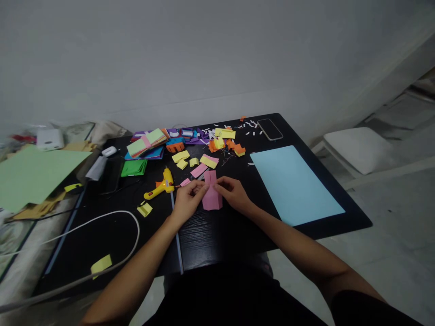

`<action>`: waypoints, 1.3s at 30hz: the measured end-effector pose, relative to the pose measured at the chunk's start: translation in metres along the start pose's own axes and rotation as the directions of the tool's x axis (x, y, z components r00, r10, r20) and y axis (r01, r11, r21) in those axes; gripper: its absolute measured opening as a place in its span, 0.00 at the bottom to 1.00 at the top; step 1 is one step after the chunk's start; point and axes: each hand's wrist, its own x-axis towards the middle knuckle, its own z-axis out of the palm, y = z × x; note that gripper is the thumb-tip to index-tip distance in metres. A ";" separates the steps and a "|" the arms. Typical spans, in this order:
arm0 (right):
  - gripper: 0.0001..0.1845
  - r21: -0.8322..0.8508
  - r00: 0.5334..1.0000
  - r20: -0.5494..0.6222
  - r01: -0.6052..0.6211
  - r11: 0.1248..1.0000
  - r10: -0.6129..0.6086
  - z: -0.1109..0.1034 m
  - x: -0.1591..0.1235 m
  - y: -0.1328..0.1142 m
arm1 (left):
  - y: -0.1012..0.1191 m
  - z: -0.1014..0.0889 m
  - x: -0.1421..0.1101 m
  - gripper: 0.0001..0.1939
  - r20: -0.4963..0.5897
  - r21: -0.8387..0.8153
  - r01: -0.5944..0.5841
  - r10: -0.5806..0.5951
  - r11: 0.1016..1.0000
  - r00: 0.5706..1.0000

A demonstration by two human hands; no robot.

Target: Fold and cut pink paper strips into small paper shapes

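Observation:
A folded piece of pink paper is held up over the black table between both hands, its creases running lengthwise. My left hand pinches its left edge between thumb and fingers. On the opposite edge, my right hand has its fingers closed on the same paper. Just beyond the hands lie a flat pink strip and a pink and yellow piece. A yellow hot glue gun rests left of my left hand, its nozzle toward the wall. A long grey stick runs under my left wrist.
A light blue sheet covers the table's right part, with a phone behind it. Coloured paper stacks and scraps line the back. A white cable loops across the left side. A white stool stands at right.

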 end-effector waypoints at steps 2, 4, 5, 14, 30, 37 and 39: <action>0.16 0.018 1.000 0.002 -0.001 1.000 0.001 0.001 0.000 0.001 | -0.001 0.001 0.000 0.13 0.012 -0.029 0.002 -0.002 1.000 1.000; 0.17 0.020 1.000 -0.016 -0.003 1.000 0.004 0.001 0.000 0.003 | -0.001 0.002 0.001 0.14 0.009 -0.076 0.015 -0.014 0.997 1.000; 0.17 0.017 1.000 -0.029 -0.004 1.000 0.004 0.001 0.000 0.003 | -0.001 0.003 0.001 0.15 0.008 -0.099 0.025 -0.025 0.995 1.000; 0.19 0.015 0.997 -0.081 -0.006 1.000 0.008 0.002 0.000 0.002 | 0.004 0.000 0.004 0.15 -0.028 -0.075 0.054 -0.056 0.996 0.998; 0.19 0.063 0.997 -0.067 -0.019 0.998 0.023 0.003 0.000 0.003 | 0.006 -0.001 0.004 0.14 -0.019 -0.138 0.075 -0.079 0.988 0.997; 0.18 0.055 0.998 -0.062 -0.018 0.998 0.021 0.004 -0.001 0.002 | 0.005 0.000 0.005 0.15 -0.018 -0.112 0.065 -0.067 0.992 0.998; 0.18 0.061 0.998 -0.054 -0.018 0.998 0.022 0.004 -0.001 0.003 | 0.005 -0.001 0.005 0.15 -0.017 -0.104 0.061 -0.064 0.993 0.998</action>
